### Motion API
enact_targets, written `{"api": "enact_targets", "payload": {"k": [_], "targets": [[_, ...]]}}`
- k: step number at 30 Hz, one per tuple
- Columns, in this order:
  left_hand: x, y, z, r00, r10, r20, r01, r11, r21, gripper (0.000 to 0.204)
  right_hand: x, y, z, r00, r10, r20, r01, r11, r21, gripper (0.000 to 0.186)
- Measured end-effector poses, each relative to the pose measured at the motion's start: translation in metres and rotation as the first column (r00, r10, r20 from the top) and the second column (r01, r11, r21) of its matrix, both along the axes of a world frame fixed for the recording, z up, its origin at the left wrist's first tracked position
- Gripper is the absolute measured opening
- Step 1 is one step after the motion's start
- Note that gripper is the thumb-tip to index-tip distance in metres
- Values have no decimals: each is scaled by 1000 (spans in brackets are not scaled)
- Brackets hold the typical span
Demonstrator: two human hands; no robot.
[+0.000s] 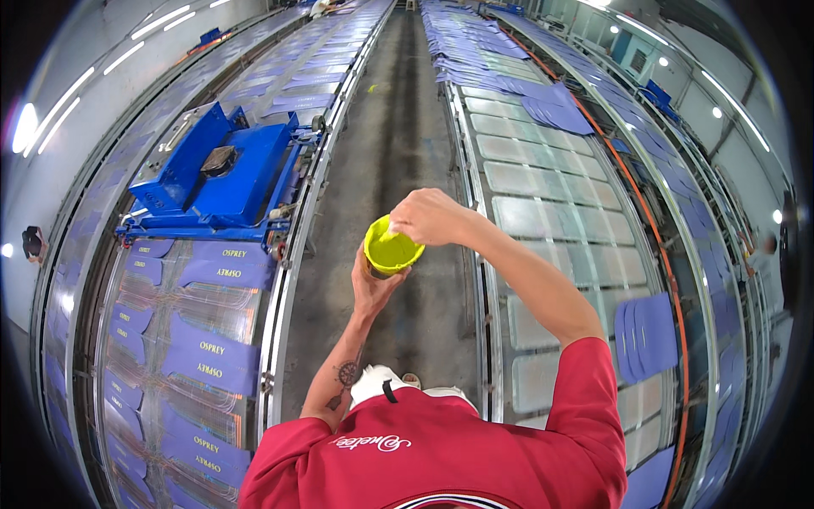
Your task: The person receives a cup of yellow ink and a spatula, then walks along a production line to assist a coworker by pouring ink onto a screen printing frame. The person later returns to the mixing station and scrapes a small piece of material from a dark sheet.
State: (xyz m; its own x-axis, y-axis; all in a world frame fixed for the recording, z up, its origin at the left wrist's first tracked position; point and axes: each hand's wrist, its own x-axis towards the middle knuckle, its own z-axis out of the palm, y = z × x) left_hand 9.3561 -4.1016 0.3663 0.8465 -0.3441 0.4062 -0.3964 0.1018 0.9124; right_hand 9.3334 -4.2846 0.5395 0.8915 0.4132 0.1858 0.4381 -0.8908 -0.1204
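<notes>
In the head view, my left hand (376,282) is closed around a small pot of bright yellow-green paint or ink (398,254), held above the walkway. My right hand (431,216) is closed over the pot's mouth on a white object (388,232), which dips toward the paint; its exact shape is mostly hidden by my fingers.
Long metal-railed printing tables (271,339) flank the concrete aisle (365,136), bearing purple cut pieces (208,365). A blue machine (242,178) rides the left table. An orange hose (666,271) runs along the right. Other people (32,244) appear at the far left and in the distance.
</notes>
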Motion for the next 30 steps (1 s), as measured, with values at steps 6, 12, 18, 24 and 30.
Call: {"api": "enact_targets", "payload": {"k": [6,12,18,24,30], "targets": [[179,-130,-19,999,29,38,-29,1000,4,91,177,-142,-6,993,-114,14,115,982,-147,18],[384,-267,-34,999,27,30,-26,999,-31,92,367,-273,-16,994,-77,-79,58,973,-222,19],[563,-395,-10,996,-78,-38,73,990,-118,93,553,-385,2,988,-127,-88,127,992,-5,22],[745,-517,-32,994,-95,-55,86,984,-155,90,747,-519,-13,984,-174,-31,163,962,-218,19],[942,-646,-46,1000,-21,-9,20,997,-72,89,928,-663,-31,995,-100,21,101,993,-62,14]]}}
